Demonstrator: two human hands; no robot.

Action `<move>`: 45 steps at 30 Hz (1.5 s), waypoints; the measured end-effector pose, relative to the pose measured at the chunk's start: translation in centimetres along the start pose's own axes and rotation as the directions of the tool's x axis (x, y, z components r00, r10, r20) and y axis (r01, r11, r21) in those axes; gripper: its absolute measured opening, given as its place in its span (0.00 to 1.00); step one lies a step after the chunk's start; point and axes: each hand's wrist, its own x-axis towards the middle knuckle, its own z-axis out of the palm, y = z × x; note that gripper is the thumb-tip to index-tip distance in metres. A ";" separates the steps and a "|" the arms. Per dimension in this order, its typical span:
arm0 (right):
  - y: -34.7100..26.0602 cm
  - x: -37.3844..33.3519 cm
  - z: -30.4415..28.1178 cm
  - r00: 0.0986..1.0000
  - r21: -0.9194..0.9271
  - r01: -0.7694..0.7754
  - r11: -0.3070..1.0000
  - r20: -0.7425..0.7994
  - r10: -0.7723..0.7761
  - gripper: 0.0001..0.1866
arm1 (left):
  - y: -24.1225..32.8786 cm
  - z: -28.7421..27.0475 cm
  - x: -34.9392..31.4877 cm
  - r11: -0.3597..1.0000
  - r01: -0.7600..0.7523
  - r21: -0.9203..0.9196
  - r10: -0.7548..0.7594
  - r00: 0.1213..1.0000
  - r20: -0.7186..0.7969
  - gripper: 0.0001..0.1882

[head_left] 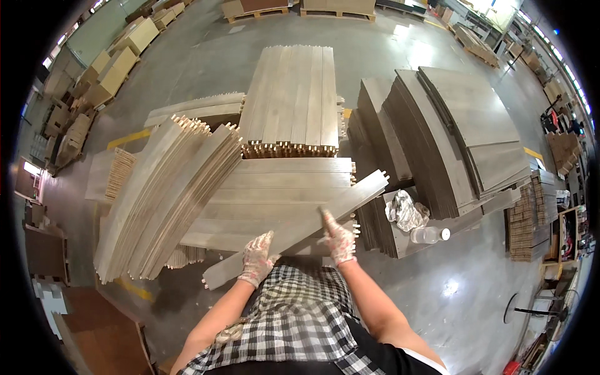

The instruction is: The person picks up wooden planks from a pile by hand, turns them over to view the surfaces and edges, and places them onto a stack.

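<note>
A long grey-brown wooden board point(294, 234) with pale dowel pegs at its ends slants from near left to far right in front of my body. Toward its near left end, my gloved left hand point(255, 257) is closed on the edge. My gloved right hand point(339, 240) grips it farther right, fingers over the face and thumb apart; the fingertips look dark and slightly blurred. Beneath the board lies a stack of similar pegged boards point(275, 181), laid crosswise. Both gloves are pale with a reddish pattern.
Leaning bundles of pegged boards point(147, 194) rise at the left. Another board stack point(290, 94) stands beyond. Large panels point(431, 144) are piled at the right, with crumpled clear plastic point(406, 210) and a bottle point(430, 235) on a lower ledge. Loaded pallets point(337, 9) line the far floor.
</note>
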 end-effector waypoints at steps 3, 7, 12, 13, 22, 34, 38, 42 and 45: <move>-0.6 -0.2 0.4 0.987 -0.057 0.148 0.987 -0.049 -0.151 0.39 | -0.3 -0.1 -0.2 1.000 0.014 0.027 -0.015 1.000 0.016 0.40; 3.0 1.3 0.3 0.997 0.064 -0.023 0.998 -0.074 0.027 0.35 | -0.1 -0.3 -0.3 1.000 -0.023 -0.007 0.024 0.999 0.031 0.40; -1.2 -2.5 5.1 0.973 -0.033 0.211 0.977 0.106 -0.206 0.34 | -0.8 -0.1 -0.4 1.000 -0.010 -0.011 0.011 0.999 0.040 0.39; -1.0 -2.3 4.9 0.970 -0.077 0.193 0.978 0.168 -0.178 0.33 | -1.0 -0.1 -0.5 1.000 -0.004 -0.006 0.004 0.999 0.037 0.39; 16.2 10.7 -11.3 0.833 -0.047 -0.377 0.925 -0.453 0.317 0.19 | 0.4 -0.3 0.9 1.000 -0.020 0.022 0.018 0.998 0.068 0.41; 28.3 -0.2 1.0 0.703 0.490 -0.151 0.858 -0.557 0.442 0.19 | 1.9 -7.1 4.2 0.998 0.070 0.011 -0.068 0.903 0.424 0.33; 23.2 -0.6 0.0 0.754 0.494 -0.259 0.830 -0.433 0.493 0.20 | -1.7 -5.7 2.1 0.966 0.194 -0.171 -0.078 0.848 0.524 0.35; 20.4 -1.1 -2.1 0.750 0.639 -0.262 0.724 -0.337 0.569 0.22 | -2.3 -8.2 0.4 0.832 0.307 -0.463 -0.017 0.847 0.531 0.34; 18.9 -1.5 -1.2 0.732 0.659 -0.207 0.723 -0.386 0.562 0.20 | -4.1 -11.1 -2.3 0.843 0.196 -0.501 -0.095 0.971 0.221 0.34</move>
